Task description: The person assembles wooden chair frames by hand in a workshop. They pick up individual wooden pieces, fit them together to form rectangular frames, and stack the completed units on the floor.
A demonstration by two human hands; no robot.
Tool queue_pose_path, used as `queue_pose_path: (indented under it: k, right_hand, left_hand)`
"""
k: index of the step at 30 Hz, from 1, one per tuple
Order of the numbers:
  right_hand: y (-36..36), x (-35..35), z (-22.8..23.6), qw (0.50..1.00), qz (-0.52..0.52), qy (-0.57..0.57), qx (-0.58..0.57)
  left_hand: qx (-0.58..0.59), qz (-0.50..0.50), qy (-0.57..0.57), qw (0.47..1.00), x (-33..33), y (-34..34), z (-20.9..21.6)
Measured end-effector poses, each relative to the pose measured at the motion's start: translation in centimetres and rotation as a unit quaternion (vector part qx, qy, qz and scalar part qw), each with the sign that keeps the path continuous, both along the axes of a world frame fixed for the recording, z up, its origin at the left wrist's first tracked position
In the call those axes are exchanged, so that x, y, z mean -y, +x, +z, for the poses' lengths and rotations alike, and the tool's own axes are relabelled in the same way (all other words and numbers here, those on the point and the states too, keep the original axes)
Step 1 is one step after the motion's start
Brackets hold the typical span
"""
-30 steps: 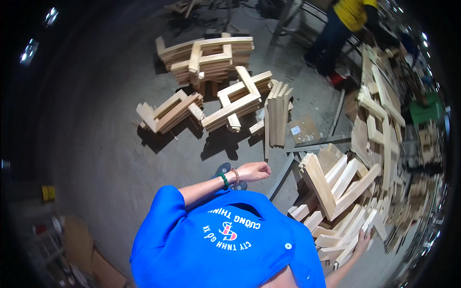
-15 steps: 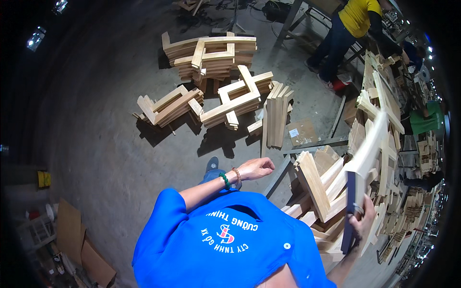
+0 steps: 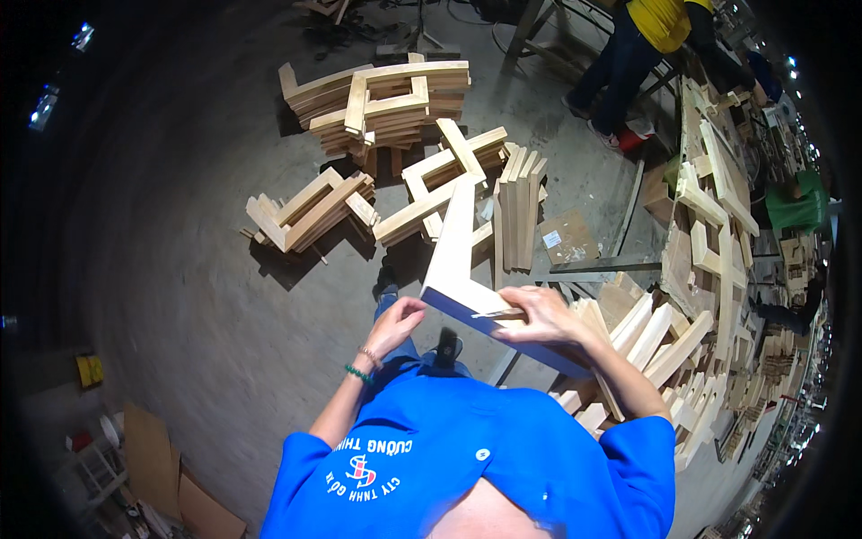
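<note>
An angled wooden frame piece [image 3: 456, 238], pale on its faces and dark blue along the near edge, is held up in front of my body. My right hand [image 3: 543, 316] grips its near arm from above, thumb on the dark edge. A thin, stick-like item [image 3: 496, 314] lies by the right fingers; its kind cannot be made out. Close to the piece's left corner is my left hand [image 3: 400, 325], fingers loosely bent and holding nothing. Whether its fingertips touch the corner is unclear.
Stacked wooden frames [image 3: 395, 103] and more angled pieces [image 3: 310, 211] stand on the floor ahead. Upright boards [image 3: 518, 211] stand beside flattened cardboard [image 3: 569, 236]. At right, loose lumber [image 3: 660, 337] lies near a long pile of frames. A person in yellow [image 3: 660, 22] stands far right.
My right hand has brought the frame piece from the right side over in front of me. My left hand has moved left and nearer my body, beside the piece's corner.
</note>
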State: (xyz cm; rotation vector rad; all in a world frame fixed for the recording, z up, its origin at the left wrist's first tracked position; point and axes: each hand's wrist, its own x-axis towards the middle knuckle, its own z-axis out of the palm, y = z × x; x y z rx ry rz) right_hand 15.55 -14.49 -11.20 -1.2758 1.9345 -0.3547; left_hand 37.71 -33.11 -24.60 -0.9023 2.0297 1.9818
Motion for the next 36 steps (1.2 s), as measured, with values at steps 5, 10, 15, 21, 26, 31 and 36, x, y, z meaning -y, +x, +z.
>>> queue_pose_path:
  k: [5, 10, 15, 21, 26, 31, 36]
  right_hand:
    - [0.7, 8.0, -11.2, 0.995, -0.088, 0.007, -0.042]
    - [-2.3, 14.9, -21.3, 0.974, -0.159, 0.012, -0.159]
    - [-8.8, 21.0, -29.5, 0.957, -0.205, 0.017, -0.204]
    - [-15.0, 27.9, -38.2, 0.939, -0.251, 0.019, -0.234]
    - [-15.7, 31.5, -44.7, 0.925, -0.286, 0.052, -0.246]
    - [-14.6, 31.7, -48.3, 0.929, -0.314, 0.044, -0.192]
    - [-13.1, 30.8, -48.6, 0.926, -0.343, 0.063, -0.143]
  left_hand:
    - [0.114, 0.001, -0.094, 0.989, 4.7, 4.5, -8.0]
    - [0.194, -0.14, -0.241, 0.941, 7.6, 4.8, -12.4]
    - [0.19, -0.073, -0.107, 0.973, 10.9, 2.5, -14.7]
    - [0.207, -0.017, -0.052, 0.977, 12.8, 2.8, -16.4]
    - [0.225, -0.019, 0.001, 0.974, 12.9, 3.4, -18.0]
    - [0.271, -0.013, 0.043, 0.962, 13.2, 3.0, -18.9]
    - [0.273, -0.004, 0.062, 0.96, 13.3, 3.2, -20.4]
